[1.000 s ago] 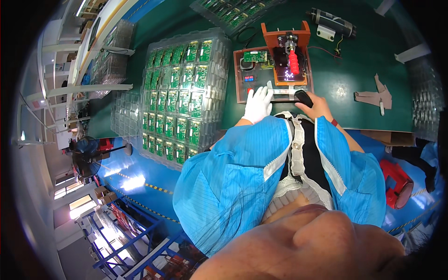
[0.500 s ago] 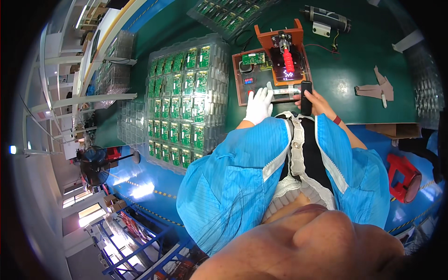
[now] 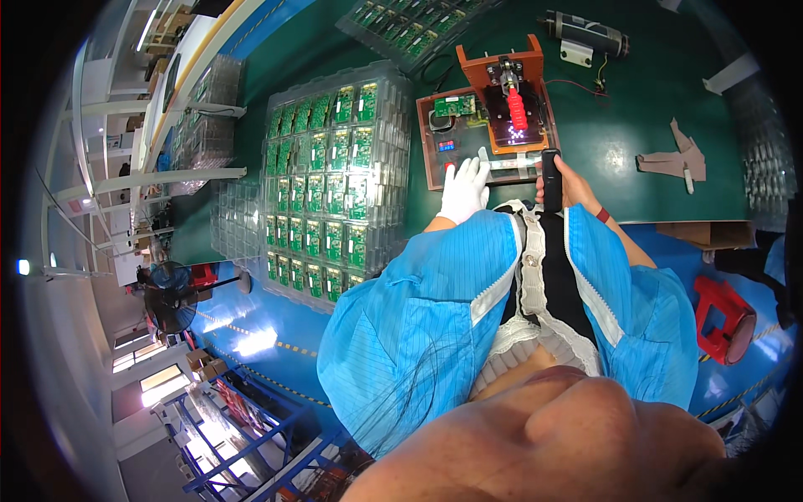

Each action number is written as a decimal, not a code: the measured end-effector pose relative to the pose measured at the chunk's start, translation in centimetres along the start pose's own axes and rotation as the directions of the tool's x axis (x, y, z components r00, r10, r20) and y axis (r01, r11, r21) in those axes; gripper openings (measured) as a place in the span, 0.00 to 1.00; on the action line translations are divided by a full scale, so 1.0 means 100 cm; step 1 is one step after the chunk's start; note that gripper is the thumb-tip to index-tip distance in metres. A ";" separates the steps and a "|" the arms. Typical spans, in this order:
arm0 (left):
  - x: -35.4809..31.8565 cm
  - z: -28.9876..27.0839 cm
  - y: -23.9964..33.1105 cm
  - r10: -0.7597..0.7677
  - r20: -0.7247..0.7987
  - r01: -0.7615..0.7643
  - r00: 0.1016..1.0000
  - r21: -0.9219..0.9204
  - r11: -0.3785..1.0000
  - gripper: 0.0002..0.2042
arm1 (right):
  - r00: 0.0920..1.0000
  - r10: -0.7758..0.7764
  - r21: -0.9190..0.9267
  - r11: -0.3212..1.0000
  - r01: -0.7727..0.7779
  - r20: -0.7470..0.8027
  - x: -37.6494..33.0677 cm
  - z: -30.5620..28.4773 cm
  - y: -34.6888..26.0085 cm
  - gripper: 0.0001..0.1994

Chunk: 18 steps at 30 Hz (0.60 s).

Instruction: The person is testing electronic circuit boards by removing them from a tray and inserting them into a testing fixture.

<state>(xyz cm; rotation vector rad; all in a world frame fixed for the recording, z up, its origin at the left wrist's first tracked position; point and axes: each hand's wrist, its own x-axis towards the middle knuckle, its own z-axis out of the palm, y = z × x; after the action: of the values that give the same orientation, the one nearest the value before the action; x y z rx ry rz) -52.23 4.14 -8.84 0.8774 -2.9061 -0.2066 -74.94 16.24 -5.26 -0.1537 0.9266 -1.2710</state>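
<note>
One of our hands, the left hand (image 3: 465, 191) in its white glove, lies palm down at the near left edge of a reddish-brown fixture (image 3: 536, 71), fingers extended and loosely parted, with nothing visible in its grasp; its fingertips are just beside a red button (image 3: 449, 166), and we cannot tell whether they press it. Our bare right hand (image 3: 575, 186) is closed around a black handheld device (image 3: 551, 180), an oblong piece at the near right corner of the fixture, its far end by the fixture's edge and its near end toward our chest. So the device is to the right of the gloved fingers, well apart from them, with a pale strip (image 3: 503, 165) along the fixture's front between the two hands. The fixture itself is mostly beyond both hands: its red handle (image 3: 517, 109) is ahead of the device and a little to its left, while a green circuit board (image 3: 454, 106) and a small lit display (image 3: 446, 145) sit on the left side, farther out than the glove. To our left, on the green desk (image 3: 619, 125), we have a stack of clear trays (image 3: 389, 167) filled with boards; beyond the fixture to the right is a black cylinder (image 3: 590, 35), and a greyish-brown cloth (image 3: 682, 161) lies well to the right of our right hand
</note>
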 end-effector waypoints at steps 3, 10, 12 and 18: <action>0.000 -0.002 0.001 -0.004 0.005 0.004 1.000 0.006 1.000 0.28 | 1.000 0.005 0.014 1.000 -0.005 0.003 -0.001 0.001 -0.001 0.26; -0.005 -0.010 0.001 -0.039 0.002 0.039 0.999 -0.133 0.990 0.29 | 0.994 0.032 -0.036 0.999 -0.035 -0.100 -0.007 0.005 -0.005 0.23; -0.007 -0.010 -0.002 -0.045 -0.054 0.033 0.998 -0.194 0.980 0.29 | 0.989 0.020 -0.076 0.997 -0.031 -0.147 -0.009 0.007 -0.007 0.23; -0.011 -0.002 -0.009 -0.207 -0.147 0.160 0.967 -0.280 0.947 0.29 | 0.986 0.008 -0.069 0.997 -0.020 -0.166 -0.008 0.007 -0.006 0.22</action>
<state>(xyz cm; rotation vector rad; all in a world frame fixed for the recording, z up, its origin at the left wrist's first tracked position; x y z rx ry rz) -50.74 3.99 -8.83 1.0584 -2.5569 -0.4956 -74.92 16.42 -4.09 -0.0974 1.1145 -1.2521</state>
